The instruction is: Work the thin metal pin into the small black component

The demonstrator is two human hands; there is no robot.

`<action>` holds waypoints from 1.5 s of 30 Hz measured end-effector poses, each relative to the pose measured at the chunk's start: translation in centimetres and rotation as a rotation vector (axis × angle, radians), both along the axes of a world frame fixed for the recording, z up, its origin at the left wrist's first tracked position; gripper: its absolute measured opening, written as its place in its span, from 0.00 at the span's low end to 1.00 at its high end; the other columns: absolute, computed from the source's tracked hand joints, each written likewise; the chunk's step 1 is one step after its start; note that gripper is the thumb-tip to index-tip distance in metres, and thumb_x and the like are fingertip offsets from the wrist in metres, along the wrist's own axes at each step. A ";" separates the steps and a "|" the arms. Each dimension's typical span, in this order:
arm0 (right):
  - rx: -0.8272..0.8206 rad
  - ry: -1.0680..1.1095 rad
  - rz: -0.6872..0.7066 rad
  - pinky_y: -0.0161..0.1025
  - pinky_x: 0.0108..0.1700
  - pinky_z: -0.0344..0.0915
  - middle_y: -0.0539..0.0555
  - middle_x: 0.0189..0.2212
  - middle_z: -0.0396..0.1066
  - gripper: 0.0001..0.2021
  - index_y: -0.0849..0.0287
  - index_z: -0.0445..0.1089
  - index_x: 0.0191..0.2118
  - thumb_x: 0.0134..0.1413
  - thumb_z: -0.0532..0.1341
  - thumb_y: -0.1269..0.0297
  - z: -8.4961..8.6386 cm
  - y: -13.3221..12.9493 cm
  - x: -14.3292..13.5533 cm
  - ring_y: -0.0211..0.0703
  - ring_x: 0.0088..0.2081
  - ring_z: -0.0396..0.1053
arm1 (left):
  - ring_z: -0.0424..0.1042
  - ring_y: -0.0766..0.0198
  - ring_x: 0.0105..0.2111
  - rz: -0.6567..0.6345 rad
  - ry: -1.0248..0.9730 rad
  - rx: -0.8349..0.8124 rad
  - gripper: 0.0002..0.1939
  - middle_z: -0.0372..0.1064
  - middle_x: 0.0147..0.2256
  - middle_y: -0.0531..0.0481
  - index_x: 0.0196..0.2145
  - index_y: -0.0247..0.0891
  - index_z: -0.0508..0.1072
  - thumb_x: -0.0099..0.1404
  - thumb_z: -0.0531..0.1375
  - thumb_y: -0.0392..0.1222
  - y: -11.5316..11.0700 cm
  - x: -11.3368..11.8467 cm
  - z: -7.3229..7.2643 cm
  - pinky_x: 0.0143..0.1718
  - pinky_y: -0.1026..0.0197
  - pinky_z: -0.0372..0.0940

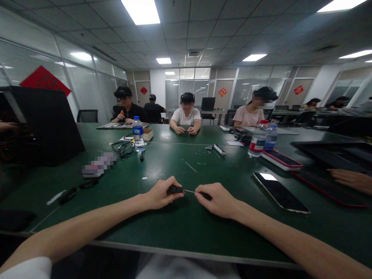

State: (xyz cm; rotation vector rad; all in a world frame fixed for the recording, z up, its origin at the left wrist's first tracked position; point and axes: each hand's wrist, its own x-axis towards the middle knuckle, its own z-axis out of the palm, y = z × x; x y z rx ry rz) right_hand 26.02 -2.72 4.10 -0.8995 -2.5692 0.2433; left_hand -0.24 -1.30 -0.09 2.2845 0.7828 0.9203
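Note:
Over the near middle of the green table (130, 232), my left hand (162, 193) is closed around a small black plastic piece (175, 189), whose kind I cannot make out. Opposite it, my right hand (216, 197) grips a screwdriver (189, 190). Its thin metal shaft points left at the end of the black piece; whether the tip touches or enters it is too small to tell. Most of the dark handle is hidden in my right palm. Both hands rest low, close to the tabletop.
A phone (280, 193) lies right of my right hand, with a red-edged phone (281, 159) beyond. Bottles (257, 141) stand behind. Left are a water bottle (138, 135), cables (123, 148) and a black monitor (43, 124). A co-worker's hand (351, 180) is at right; others sit across.

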 end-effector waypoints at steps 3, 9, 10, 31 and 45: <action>-0.003 0.001 -0.008 0.34 0.33 0.63 0.53 0.30 0.76 0.14 0.60 0.76 0.38 0.65 0.54 0.62 0.2 -0.1 0.0 0.39 0.29 0.70 | 0.71 0.68 0.23 0.005 0.002 0.006 0.15 0.75 0.35 0.48 0.44 0.36 0.66 0.69 0.61 0.50 0.0 0.0 0.0 0.25 0.66 0.65; -0.009 -0.010 -0.007 0.34 0.33 0.63 0.53 0.30 0.76 0.14 0.60 0.76 0.38 0.65 0.54 0.61 0.3 -0.2 -0.1 0.39 0.29 0.70 | 0.71 0.69 0.24 0.021 0.011 0.001 0.14 0.76 0.36 0.48 0.44 0.37 0.66 0.68 0.61 0.50 0.1 0.0 -0.1 0.26 0.66 0.65; -0.006 -0.015 -0.009 0.34 0.33 0.63 0.53 0.29 0.76 0.14 0.60 0.76 0.38 0.65 0.54 0.61 0.3 -0.1 -0.1 0.39 0.29 0.70 | 0.71 0.69 0.24 0.025 0.014 0.008 0.14 0.76 0.36 0.48 0.44 0.37 0.66 0.68 0.61 0.50 0.1 0.0 -0.1 0.26 0.66 0.65; -0.021 -0.026 -0.035 0.34 0.32 0.62 0.53 0.29 0.76 0.14 0.59 0.76 0.38 0.65 0.54 0.61 0.4 -0.2 -0.2 0.39 0.28 0.70 | 0.72 0.64 0.31 0.088 0.096 0.118 0.13 0.74 0.35 0.49 0.43 0.37 0.67 0.68 0.61 0.49 0.2 0.0 0.2 0.31 0.65 0.63; -0.027 -0.080 -0.097 0.34 0.33 0.61 0.52 0.28 0.76 0.13 0.57 0.76 0.37 0.64 0.55 0.60 0.1 0.1 -0.2 0.40 0.28 0.70 | 0.71 0.64 0.29 0.251 0.201 0.200 0.13 0.74 0.34 0.50 0.43 0.38 0.70 0.68 0.61 0.49 0.3 0.5 -0.4 0.30 0.64 0.64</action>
